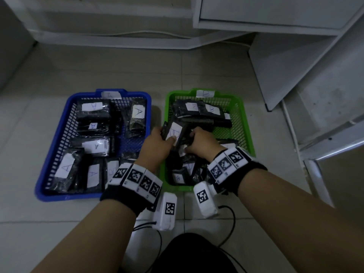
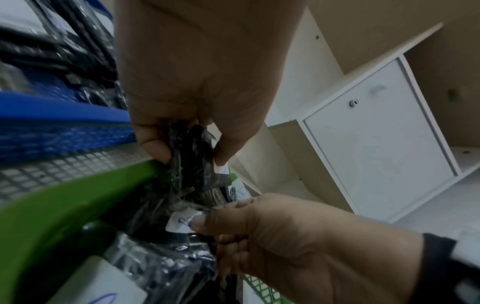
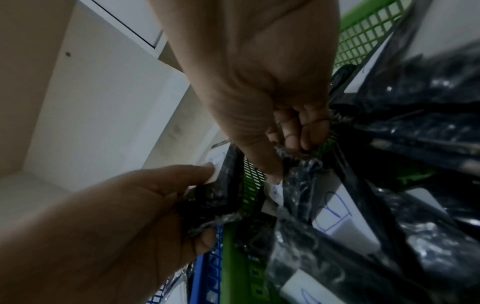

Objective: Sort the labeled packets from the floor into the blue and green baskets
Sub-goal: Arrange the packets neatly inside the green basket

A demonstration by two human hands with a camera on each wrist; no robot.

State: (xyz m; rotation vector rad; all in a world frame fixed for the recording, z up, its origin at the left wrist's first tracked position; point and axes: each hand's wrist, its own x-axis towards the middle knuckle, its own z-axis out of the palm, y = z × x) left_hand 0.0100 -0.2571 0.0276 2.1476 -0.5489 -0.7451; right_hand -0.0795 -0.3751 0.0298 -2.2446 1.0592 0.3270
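The blue basket (image 1: 69, 197) on the left holds several black packets labelled A (image 1: 137, 115). The green basket (image 1: 247, 127) on the right holds several labelled B (image 1: 199, 111). Over the green basket's left rim, my left hand (image 1: 165, 138) grips a black packet with a B label (image 1: 174, 133), thumb on the label. In the left wrist view its fingers (image 2: 153, 144) pinch the packet (image 2: 189, 148). Just to its right, my right hand (image 1: 197, 140) grips a second black packet (image 3: 298, 168) inside the green basket. That packet's white label (image 2: 182, 221) lies under the thumb.
Both baskets sit side by side on the tiled floor (image 1: 98, 71). White cabinets (image 1: 275, 12) stand behind, and a white board (image 1: 285, 66) leans at the right. Black cables (image 1: 233, 219) trail by my knees. In the blue basket's near corner lies one packet labelled B (image 1: 112, 170).
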